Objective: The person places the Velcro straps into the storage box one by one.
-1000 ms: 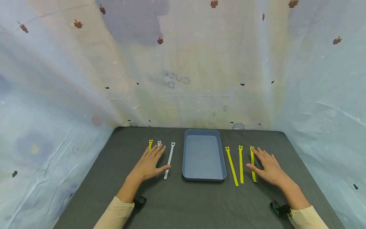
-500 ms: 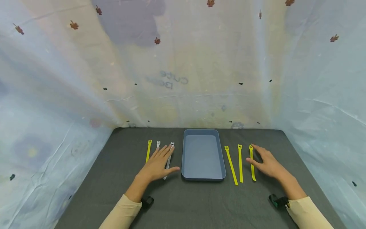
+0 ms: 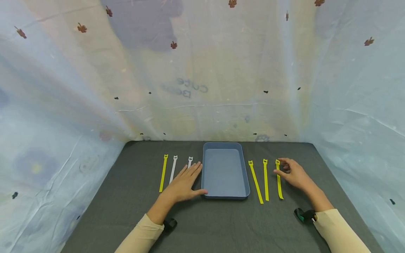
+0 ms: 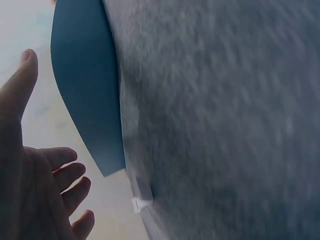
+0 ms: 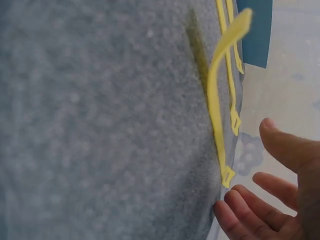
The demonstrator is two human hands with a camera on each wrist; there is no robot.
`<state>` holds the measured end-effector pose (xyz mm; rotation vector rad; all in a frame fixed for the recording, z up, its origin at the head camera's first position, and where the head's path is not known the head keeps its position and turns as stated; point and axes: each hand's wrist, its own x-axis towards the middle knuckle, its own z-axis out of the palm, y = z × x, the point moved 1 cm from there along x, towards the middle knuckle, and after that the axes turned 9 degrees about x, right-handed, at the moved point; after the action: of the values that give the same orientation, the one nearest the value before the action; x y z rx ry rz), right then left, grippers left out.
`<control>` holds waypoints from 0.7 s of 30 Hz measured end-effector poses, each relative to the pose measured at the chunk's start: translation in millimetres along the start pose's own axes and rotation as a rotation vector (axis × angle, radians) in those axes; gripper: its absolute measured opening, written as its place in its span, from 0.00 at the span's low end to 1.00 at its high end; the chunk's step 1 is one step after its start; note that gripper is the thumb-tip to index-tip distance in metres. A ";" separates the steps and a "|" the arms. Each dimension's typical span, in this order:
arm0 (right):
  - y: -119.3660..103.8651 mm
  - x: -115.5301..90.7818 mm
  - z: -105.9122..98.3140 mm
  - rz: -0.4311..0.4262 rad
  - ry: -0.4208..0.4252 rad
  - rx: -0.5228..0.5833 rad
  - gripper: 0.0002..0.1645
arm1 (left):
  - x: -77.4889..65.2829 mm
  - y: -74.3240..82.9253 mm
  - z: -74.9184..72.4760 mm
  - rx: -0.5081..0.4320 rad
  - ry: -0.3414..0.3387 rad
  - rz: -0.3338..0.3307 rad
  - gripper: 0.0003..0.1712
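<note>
A blue-grey rectangular tray (image 3: pixel 225 172) sits mid-table with nothing in it. My left hand (image 3: pixel 182 186), fingers straight and thumb spread, is over its left edge and hides most of a white cable strap (image 3: pixel 190 161). Farther left lie another white strap (image 3: pixel 173 169) and a yellow strap (image 3: pixel 163 172). Right of the tray, three yellow cable straps lie roughly side by side. My right hand (image 3: pixel 295 174) is beside the rightmost strap (image 3: pixel 278 181), fingers loosely bent. In the right wrist view that strap (image 5: pixel 214 110) curls up at its near end, fingertips close to its slotted head.
A dark grey cloth (image 3: pixel 227 225) covers the table. Pale patterned sheeting (image 3: pixel 221 70) hangs behind and along both sides. Two yellow straps, the inner one (image 3: pixel 255 182) and the middle one (image 3: pixel 266 181), lie between the tray and my right hand.
My left hand has moved right, from over the left straps to the tray's left edge, uncovering the yellow strap. My right hand's fingers have bent inward near the rightmost strap.
</note>
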<state>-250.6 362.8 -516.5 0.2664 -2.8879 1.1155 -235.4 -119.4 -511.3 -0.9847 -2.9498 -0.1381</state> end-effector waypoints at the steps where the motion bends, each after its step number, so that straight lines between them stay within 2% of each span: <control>1: 0.9 1.1 -0.1 0.008 0.006 0.006 0.40 | 0.5 1.9 -0.4 0.000 -0.003 0.008 0.64; 7: 7.9 6.0 -2.0 0.070 0.037 0.049 0.34 | 5.2 6.4 5.4 0.014 0.010 0.042 0.65; 21: 20.1 14.6 -7.0 0.169 0.061 0.162 0.27 | 6.5 11.2 9.7 -0.023 -0.037 0.019 0.67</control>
<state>-268.7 379.9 -523.3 -0.0084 -2.8134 1.3614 -233.9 -105.6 -519.7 -1.0291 -2.9778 -0.1552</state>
